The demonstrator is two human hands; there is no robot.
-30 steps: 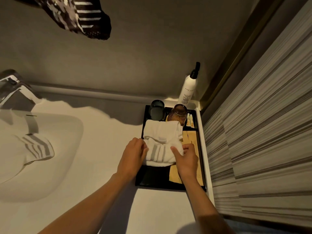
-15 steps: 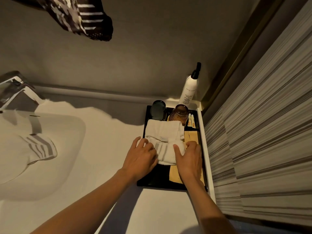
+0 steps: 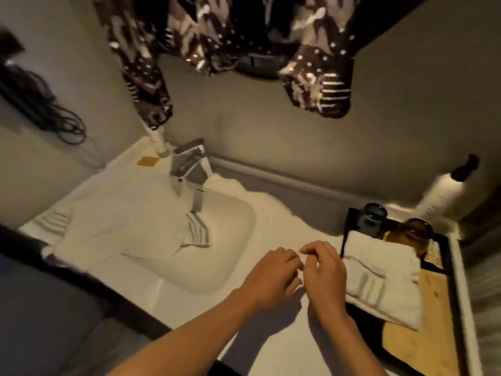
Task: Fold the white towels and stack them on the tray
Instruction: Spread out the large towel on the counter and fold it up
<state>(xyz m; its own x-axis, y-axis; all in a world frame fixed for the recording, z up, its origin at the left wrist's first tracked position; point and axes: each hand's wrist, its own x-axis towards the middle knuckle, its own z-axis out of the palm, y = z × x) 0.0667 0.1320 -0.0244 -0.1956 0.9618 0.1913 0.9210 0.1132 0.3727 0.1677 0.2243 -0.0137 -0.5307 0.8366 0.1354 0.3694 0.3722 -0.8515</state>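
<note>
Two folded white towels (image 3: 379, 270) with grey stripes lie stacked on the black tray (image 3: 451, 270) at the right. Another white towel (image 3: 119, 234) with grey stripes lies loose across the sink basin (image 3: 233, 229) at the left. My left hand (image 3: 271, 275) and my right hand (image 3: 324, 272) hover side by side over the white counter, between the sink and the tray. Both hold nothing, with fingers loosely curled and apart. My right hand is just left of the stacked towels, not touching them.
A chrome tap (image 3: 189, 164) stands behind the basin. A dark cup (image 3: 372, 218) and an amber glass (image 3: 414, 232) stand at the tray's far end, a white pump bottle (image 3: 439, 196) behind them. Patterned dark cloth (image 3: 230, 36) hangs overhead. Cables (image 3: 40, 104) hang on the left wall.
Both hands have let go of the folded towel on the tray and moved left over the counter. The view has swung left toward the sink.
</note>
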